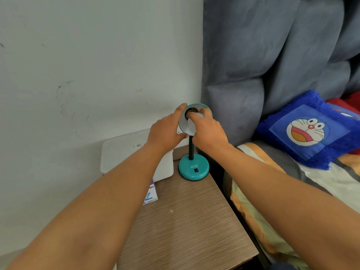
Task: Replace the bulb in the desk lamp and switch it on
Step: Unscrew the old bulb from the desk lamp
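Note:
A teal desk lamp stands at the back of a wooden bedside table, its round base (193, 169) marked ATN with a small black switch on it. The shade (203, 106) is tipped toward me, white inside, with a dark socket in the middle. My left hand (168, 131) grips the shade's left rim. My right hand (207, 131) is closed around a white bulb (191, 126) held at the socket. My fingers hide most of the bulb, and I cannot see its base.
The wooden table (187, 221) runs toward me. A white box-like object (124, 152) leans at the wall on the left, with a small printed carton (151, 193) beside it. A bed with a grey padded headboard (253, 55) and a blue cartoon cushion (309, 131) lies right.

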